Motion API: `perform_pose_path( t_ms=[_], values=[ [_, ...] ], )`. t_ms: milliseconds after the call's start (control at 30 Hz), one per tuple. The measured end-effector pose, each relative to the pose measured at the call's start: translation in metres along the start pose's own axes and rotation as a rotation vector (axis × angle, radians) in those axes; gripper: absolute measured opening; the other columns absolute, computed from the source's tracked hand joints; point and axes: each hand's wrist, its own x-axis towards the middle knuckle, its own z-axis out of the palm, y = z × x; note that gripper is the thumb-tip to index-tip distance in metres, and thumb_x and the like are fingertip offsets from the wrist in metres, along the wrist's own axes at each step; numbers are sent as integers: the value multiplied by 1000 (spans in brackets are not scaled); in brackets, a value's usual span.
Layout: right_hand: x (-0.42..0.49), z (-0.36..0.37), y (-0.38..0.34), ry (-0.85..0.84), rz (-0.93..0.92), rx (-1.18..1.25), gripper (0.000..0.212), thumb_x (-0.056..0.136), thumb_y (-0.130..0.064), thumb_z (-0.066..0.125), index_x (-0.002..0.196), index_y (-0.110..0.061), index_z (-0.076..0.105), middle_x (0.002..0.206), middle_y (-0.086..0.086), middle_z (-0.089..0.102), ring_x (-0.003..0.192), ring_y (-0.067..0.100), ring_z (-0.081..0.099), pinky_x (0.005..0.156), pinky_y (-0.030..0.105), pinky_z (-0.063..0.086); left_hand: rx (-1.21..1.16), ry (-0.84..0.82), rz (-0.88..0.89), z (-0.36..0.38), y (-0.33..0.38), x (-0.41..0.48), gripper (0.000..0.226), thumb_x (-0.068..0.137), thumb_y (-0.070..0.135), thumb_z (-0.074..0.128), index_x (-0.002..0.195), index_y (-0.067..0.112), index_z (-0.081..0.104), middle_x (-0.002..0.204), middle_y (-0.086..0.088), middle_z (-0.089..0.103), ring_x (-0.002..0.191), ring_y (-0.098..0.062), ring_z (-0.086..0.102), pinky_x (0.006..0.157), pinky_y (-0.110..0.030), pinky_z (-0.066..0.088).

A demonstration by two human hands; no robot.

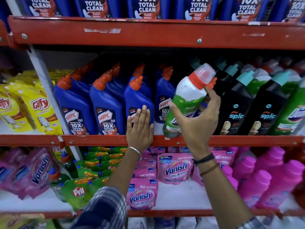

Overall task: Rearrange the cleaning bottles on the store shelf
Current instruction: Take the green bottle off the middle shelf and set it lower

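My right hand [197,120] grips a green and white bottle [186,98] with an orange collar and clear cap. The bottle tilts to the right, its base at the front of the middle shelf [99,140]. My left hand [140,128] lies flat, fingers together, against the third blue Harpic bottle [137,100] in a front row of blue bottles with orange caps. Another blue bottle [162,95] stands further back in the gap between my hands. Black Spic bottles [234,103] with teal caps stand right of the green bottle.
Yellow Gify pouches [38,109] fill the bay at left behind a white upright [47,90]. More green bottles [295,113] stand at far right. The lower shelf holds pink Vanish pouches [175,169], green Pril pouches [79,190] and pink bottles [270,179]. Blue bottles [145,7] line the top shelf.
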Motion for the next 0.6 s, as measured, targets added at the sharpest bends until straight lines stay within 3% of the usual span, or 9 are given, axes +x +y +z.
perform_pose_path(
  t_ms=[167, 267, 300, 400, 600],
  values=[
    [-23, -33, 11, -50, 40, -33, 87, 65, -58, 78, 128, -4, 48, 124, 10, 56, 112, 17, 56, 84, 38, 55, -3, -8, 17, 0, -1, -2, 65, 98, 31, 28, 153, 12, -1, 160, 1, -10, 148, -14, -5, 120, -40, -6],
    [-49, -48, 30, -88, 110, -75, 88, 62, -59, 77, 125, -4, 49, 121, 4, 55, 108, 4, 50, 90, 11, 43, 6, 2, 16, -1, 0, -3, 68, 97, 30, 32, 153, 12, -2, 160, 2, -11, 148, -13, -6, 120, -40, -7],
    [-58, -51, 37, -108, 142, -94, 88, 61, -58, 77, 125, -4, 49, 121, 5, 55, 106, 3, 48, 88, 8, 41, 3, -2, 13, -1, 1, -2, 67, 97, 30, 32, 153, 12, -2, 160, 2, -11, 148, -13, -6, 120, -41, -7],
    [-88, -58, 60, -171, 253, -150, 88, 58, -52, 85, 125, -7, 48, 121, 11, 58, 104, 13, 53, 83, 25, 48, -21, -4, 14, -1, 1, -5, 64, 99, 30, 28, 153, 13, -2, 160, 3, -13, 147, -13, -7, 120, -41, -7],
    [-140, -55, 114, -329, 441, -245, 85, 55, -39, 90, 123, -15, 45, 118, 7, 58, 102, 25, 61, 80, 42, 55, -36, -7, 15, 0, 0, -3, 64, 99, 30, 27, 152, 14, -6, 159, 4, -16, 147, -12, -10, 119, -41, -6]
  ],
)
